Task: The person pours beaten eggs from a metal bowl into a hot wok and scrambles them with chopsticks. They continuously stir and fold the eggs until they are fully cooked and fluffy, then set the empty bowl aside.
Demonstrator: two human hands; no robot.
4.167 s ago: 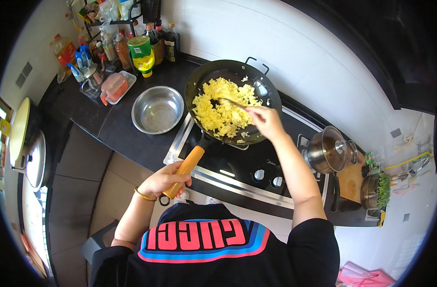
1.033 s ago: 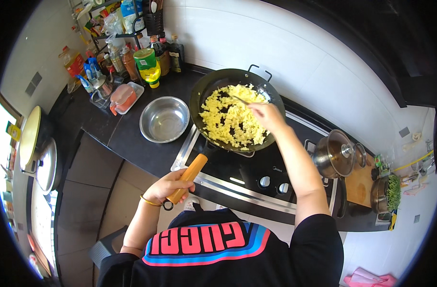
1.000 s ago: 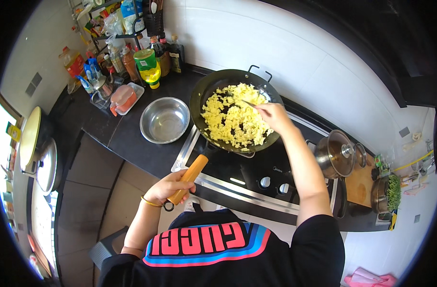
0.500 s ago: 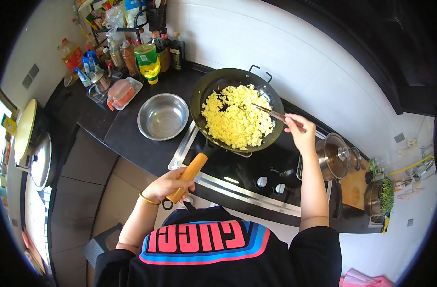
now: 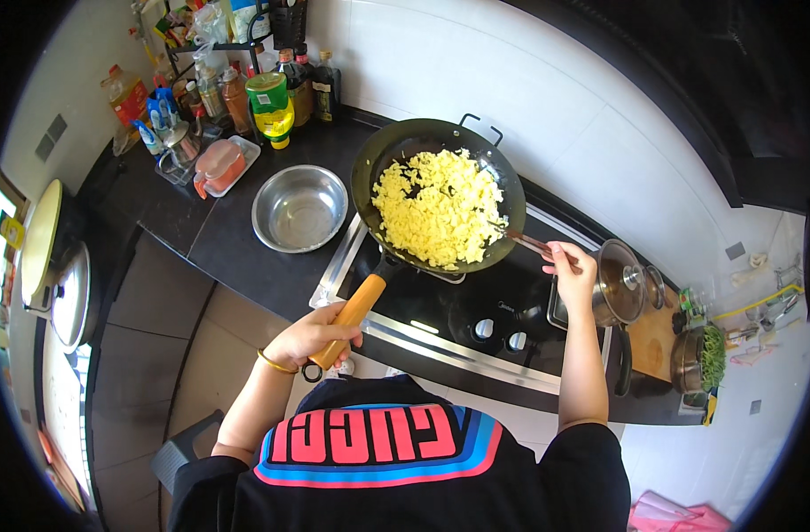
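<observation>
A dark wok (image 5: 393, 146) sits on the left part of the black gas stove, full of yellow scrambled egg (image 5: 436, 208) broken into small pieces. My left hand (image 5: 318, 341) is wrapped round its wooden handle (image 5: 361, 304), close to the ring at the end. In my right hand (image 5: 572, 270), closed at the wok's right side, is a pair of brown chopsticks (image 5: 531, 242). Their tips reach over the rim to the right edge of the egg. A steel bowl (image 5: 300, 209) stands on the counter left of the wok, with nothing visible inside.
Right of the wok is a glass-lidded pot (image 5: 620, 282), then a wooden board (image 5: 651, 341) and a pot with green vegetables (image 5: 712, 359). Sauce bottles (image 5: 325, 87) and a yellow-green squeeze bottle (image 5: 271, 108) crowd the back left. A dark range hood (image 5: 689, 89) overhangs the upper right.
My right hand has moved right and toward me, drawing the chopstick tips from the middle of the egg to its right edge. My left hand keeps its hold on the handle.
</observation>
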